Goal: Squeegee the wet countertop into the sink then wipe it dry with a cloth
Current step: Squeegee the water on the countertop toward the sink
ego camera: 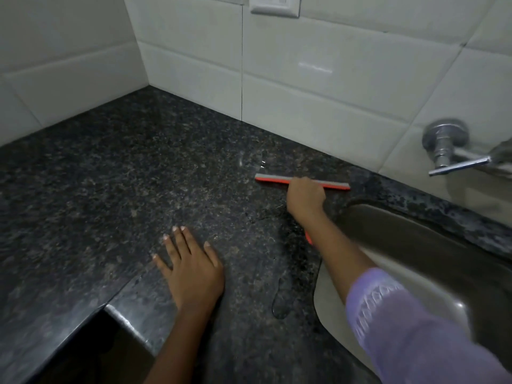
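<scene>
My right hand (304, 196) grips the orange handle of a squeegee (270, 179), whose grey and orange blade lies across the dark speckled granite countertop (124, 176) near the back wall. The blade sits just left of the steel sink (415, 245). A patch of water (250, 162) glistens beyond the blade, and a thin puddle (281, 303) lies near the sink's front left corner. Flat on the counter, fingers spread, rests my left hand (191, 270), holding nothing. No cloth is in view.
White wall tiles (318, 79) back the counter and form a corner at the left. A chrome tap (448, 148) juts from the wall above the sink. A wall socket (274, 5) sits high up. The counter's front edge steps inward at the lower left (110, 309).
</scene>
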